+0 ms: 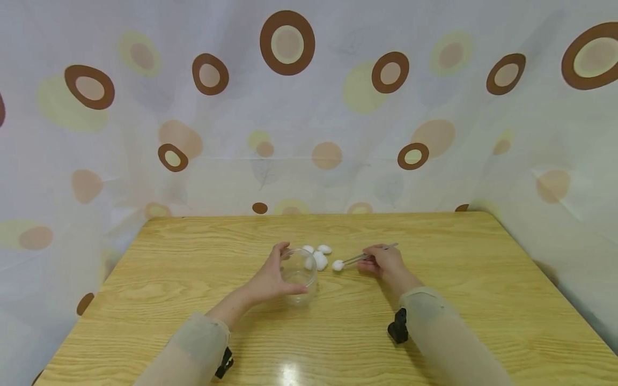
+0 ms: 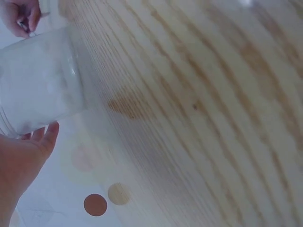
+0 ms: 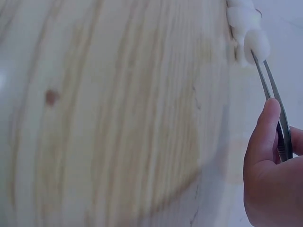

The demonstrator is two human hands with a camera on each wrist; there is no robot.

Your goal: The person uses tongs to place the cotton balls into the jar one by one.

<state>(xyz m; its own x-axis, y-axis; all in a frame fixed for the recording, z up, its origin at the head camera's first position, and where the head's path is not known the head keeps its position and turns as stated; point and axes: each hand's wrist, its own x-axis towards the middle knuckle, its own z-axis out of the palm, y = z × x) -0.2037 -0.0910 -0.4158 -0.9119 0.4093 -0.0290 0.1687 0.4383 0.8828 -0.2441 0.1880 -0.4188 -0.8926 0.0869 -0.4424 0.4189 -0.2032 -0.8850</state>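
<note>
My left hand grips a clear plastic cup, thumb on the near side and fingers curled round the far side. In the left wrist view the cup looks empty, with the fingers wrapped on its lower edge. Metal tweezers are pinched in my right hand, pointing left toward the cup. Their tips hold a white cotton ball, seen close in the right wrist view as a fluffy cotton ball. Between cup and tweezers lie several more cotton balls, partly seen through the cup's wall.
The wooden table has a light grain. Behind it and on both sides hangs a patterned curtain with brown and pale circles. A black wrist strap sits at the right sleeve, another black strap at the left.
</note>
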